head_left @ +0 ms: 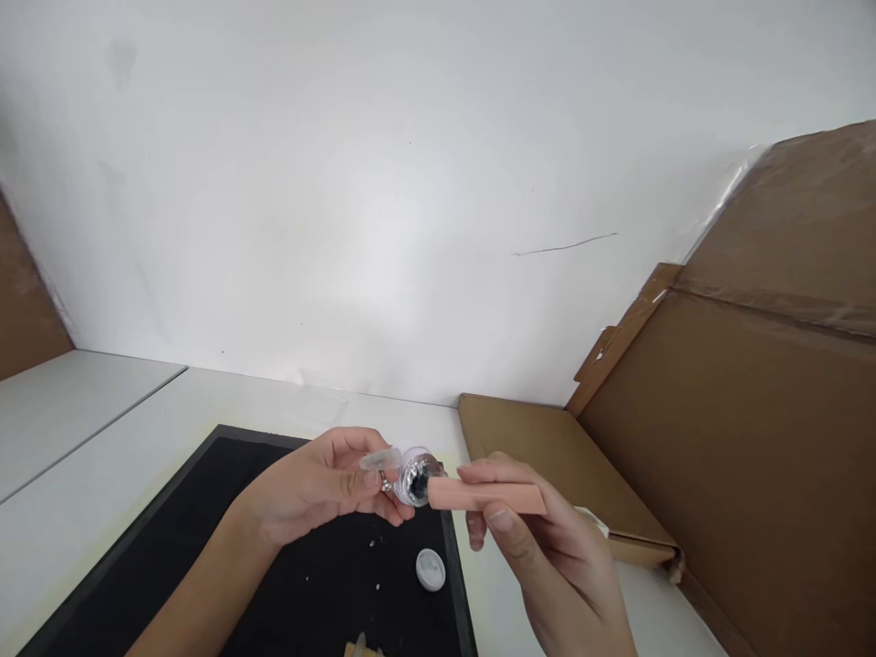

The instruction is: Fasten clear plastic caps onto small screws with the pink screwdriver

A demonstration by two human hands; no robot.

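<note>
My left hand (325,484) is closed around a small clear round jar (411,484), tilted so its side or mouth faces right; something dark and shiny shows in it. A frosted translucent piece (380,459) and a small silvery metal bit (386,482) sit by the same fingertips. In my right hand (540,538) a peach-coloured bar-like object (485,496) is pinched between thumb and fingers. Its left end overlaps the jar in view; whether they touch I cannot tell. Below the jar, a round white lid (431,569) lies on the black mat (301,584).
Several tiny white bits dot the mat, and a yellowish item (362,648) is cut off at the bottom edge. A flat cardboard box (540,447) lies at right on the white table (88,429). Upright cardboard (753,392) and a white wall (383,182) stand behind.
</note>
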